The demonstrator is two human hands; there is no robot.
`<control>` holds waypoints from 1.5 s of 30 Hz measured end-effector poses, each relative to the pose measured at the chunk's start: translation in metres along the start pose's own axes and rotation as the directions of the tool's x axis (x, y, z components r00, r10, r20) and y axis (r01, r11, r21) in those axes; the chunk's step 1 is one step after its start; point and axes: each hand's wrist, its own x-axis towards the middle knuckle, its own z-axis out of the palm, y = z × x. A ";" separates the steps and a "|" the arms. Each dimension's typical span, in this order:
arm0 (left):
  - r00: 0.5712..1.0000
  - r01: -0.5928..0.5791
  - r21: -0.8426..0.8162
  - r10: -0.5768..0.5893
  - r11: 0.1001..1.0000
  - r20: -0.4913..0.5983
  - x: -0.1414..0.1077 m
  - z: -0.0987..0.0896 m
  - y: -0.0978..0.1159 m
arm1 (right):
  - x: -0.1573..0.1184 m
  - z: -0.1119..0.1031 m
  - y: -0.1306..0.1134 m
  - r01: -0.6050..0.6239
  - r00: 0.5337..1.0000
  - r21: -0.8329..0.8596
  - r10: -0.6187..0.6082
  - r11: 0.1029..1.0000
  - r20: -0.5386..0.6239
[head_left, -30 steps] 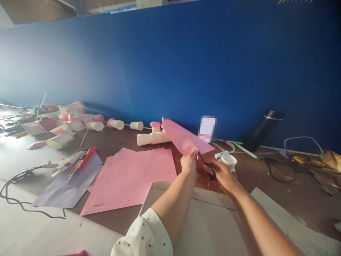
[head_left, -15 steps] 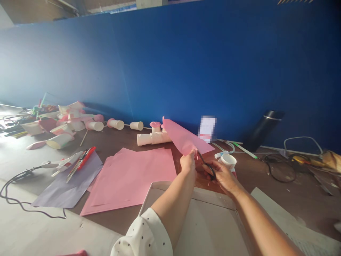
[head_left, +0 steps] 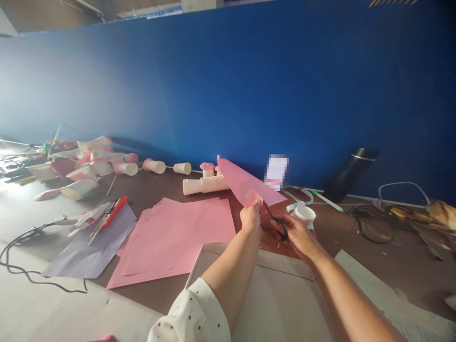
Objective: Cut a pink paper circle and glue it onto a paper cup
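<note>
Centre of the frame: one pink sheet (head_left: 247,178), pinched in my left hand (head_left: 251,218); my right hand (head_left: 298,237) grips one pair of scissors (head_left: 273,218), its blades at the sheet's lower edge. From here I judge the step in hand to be cutting; the next snip calls for a steady sheet and a left grip clear of the blades. Right of centre: one white cup (head_left: 305,214). Left of centre: one pink pile (head_left: 178,237), its sheets uncountable. Farther left: one purple sheet (head_left: 89,259), one cutter (head_left: 114,211).
</note>
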 end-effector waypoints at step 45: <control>0.982 -0.029 -0.182 0.062 0.983 0.177 0.025 -0.005 0.020 | -0.005 0.018 0.004 0.271 0.953 -0.293 -0.299 0.917 -0.054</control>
